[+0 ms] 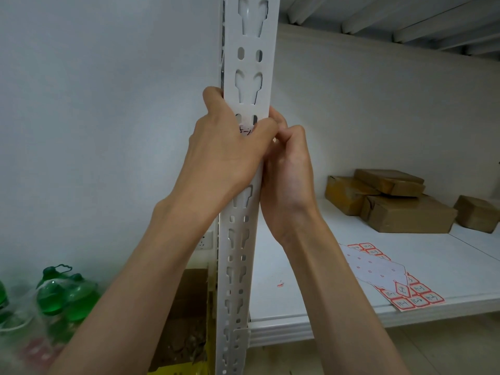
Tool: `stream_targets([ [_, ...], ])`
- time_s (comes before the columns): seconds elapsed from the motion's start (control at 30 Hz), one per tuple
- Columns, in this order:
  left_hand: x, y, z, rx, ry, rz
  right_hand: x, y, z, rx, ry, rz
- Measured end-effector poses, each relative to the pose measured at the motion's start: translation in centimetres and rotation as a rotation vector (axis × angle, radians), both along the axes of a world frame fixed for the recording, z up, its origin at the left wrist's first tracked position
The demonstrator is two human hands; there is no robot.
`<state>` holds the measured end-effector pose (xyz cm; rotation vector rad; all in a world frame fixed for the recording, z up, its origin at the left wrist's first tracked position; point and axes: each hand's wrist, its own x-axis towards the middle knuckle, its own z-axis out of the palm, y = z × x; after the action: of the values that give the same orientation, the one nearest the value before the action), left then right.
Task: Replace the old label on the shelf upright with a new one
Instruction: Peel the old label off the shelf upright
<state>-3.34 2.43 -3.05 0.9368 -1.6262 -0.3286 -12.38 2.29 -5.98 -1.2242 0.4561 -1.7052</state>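
Wall (108, 117): a plain pale wall fills the picture from 9 to 12 o'clock, behind and to the left of the shelving.
Shelf (311, 301): a white board spreads from the centre out toward 3 and 4 o'clock, its front edge running low across the right side.
Shelf upright (250, 63): a white metal post pierced with keyhole slots and small oval holes stands in the middle, running from 12 o'clock down to 6 o'clock.
Left hand (230, 152): it comes up from 7 o'clock and wraps the upright at the centre, fingers curled round the post's left edge and the thumb laid across its front face, clasping the post.
Right hand (286, 169): it rises from 5 o'clock and sits against the upright's right edge, touching the left thumb; its fingertips are bunched at the label's right edge, but whether they actually pinch it cannot be told.
Cardboard boxes (405, 209): several brown parcels are stacked on the shelf at 3 o'clock, well apart from the hands.
Green bottles (67, 296): a cluster of clear bottles with green liquid sits blurred at 8 o'clock, on the floor left of the upright.
Sticker sheet (400, 282): a sheet of red-bordered handwritten labels lies flat on the shelf at 4 o'clock, near the front edge, partly peeled.
Label (246, 130): a small white label with dark handwriting is on the upright's front face at the centre, just below two oval holes, mostly hidden beneath the left thumb.
Red scrap (280, 284): a tiny red fragment lies on the shelf at 5 o'clock, between the right forearm and the upright.
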Motion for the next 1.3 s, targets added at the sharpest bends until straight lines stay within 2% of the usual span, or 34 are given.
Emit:
stream_targets([
  [0.43,-0.1,0.0,-0.1,0.045,0.180,-0.173,0.1,0.1,0.0,0.012,-0.012,0.025],
  [0.6,-0.3,-0.5,-0.3,0.024,0.214,-0.172,0.0,0.1,-0.1,0.011,0.016,0.003],
  [0.8,-0.4,-1.0,-0.9,-0.038,0.171,-0.173,-0.1,-0.2,-0.2,0.004,0.022,-0.013],
  [1.03,0.9,-0.9,-1.0,-0.030,0.119,-0.267,-0.4,-0.3,-0.3,0.000,0.018,0.016],
  [1.3,2.1,-1.0,-0.7,-0.205,0.002,-0.091,-0.8,-0.1,-0.9,0.069,0.107,-0.053],
])
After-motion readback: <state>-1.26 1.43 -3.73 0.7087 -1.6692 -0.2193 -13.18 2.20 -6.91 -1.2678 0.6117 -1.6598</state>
